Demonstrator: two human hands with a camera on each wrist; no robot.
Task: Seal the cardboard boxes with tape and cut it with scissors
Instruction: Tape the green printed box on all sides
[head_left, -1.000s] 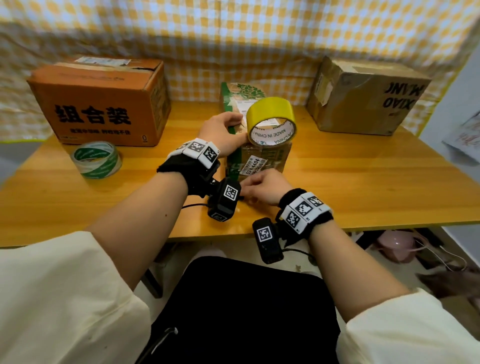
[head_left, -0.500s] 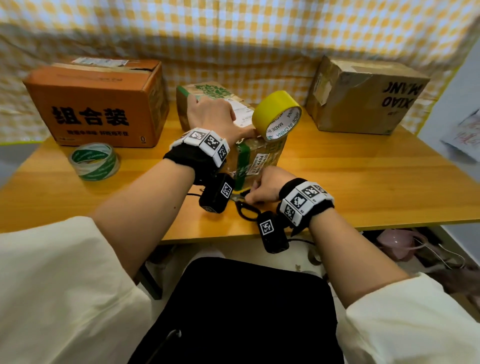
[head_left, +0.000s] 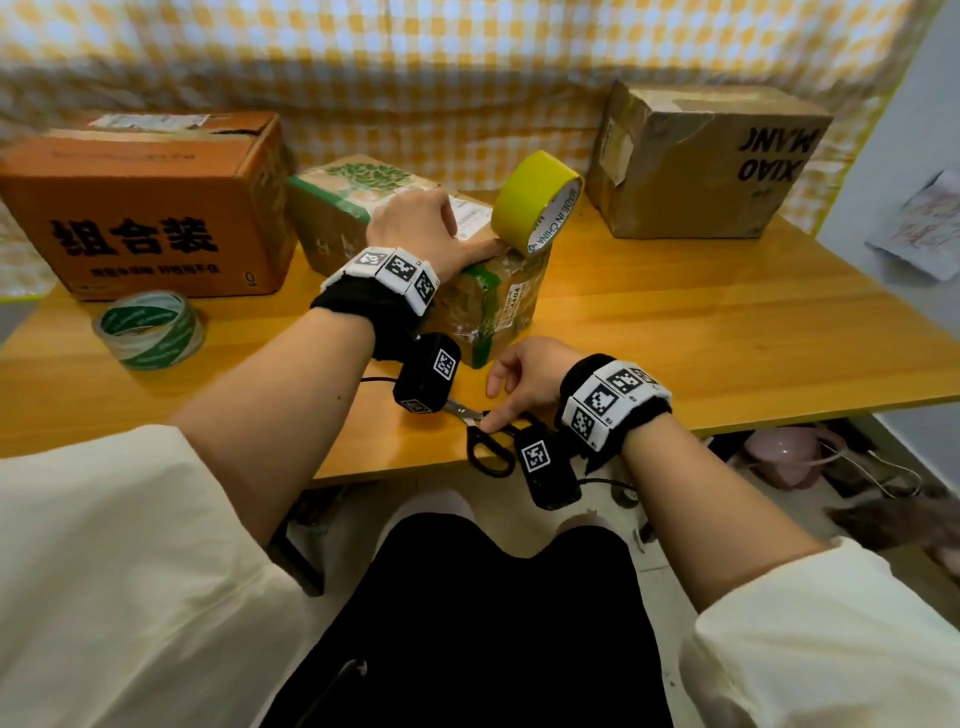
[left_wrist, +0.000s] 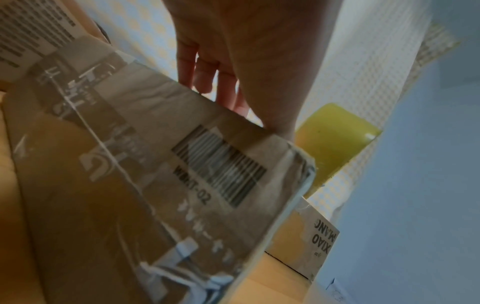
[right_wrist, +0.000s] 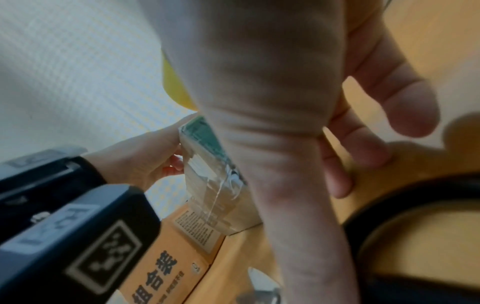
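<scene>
My left hand (head_left: 423, 228) presses flat on the small box (head_left: 457, 291) at worktop (head_left: 727, 332) centre, yellow tape roll (head_left: 535, 205) at its 2 o'clock; right hand (head_left: 524, 379) fingers loosely curled, touching the scissors (head_left: 485, 441), grip unclear

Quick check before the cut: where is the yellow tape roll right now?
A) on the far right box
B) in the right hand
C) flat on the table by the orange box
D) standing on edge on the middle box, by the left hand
D: the yellow tape roll stands on edge on the middle box, next to the left hand resting there; the right hand is down at the scissors.
</scene>
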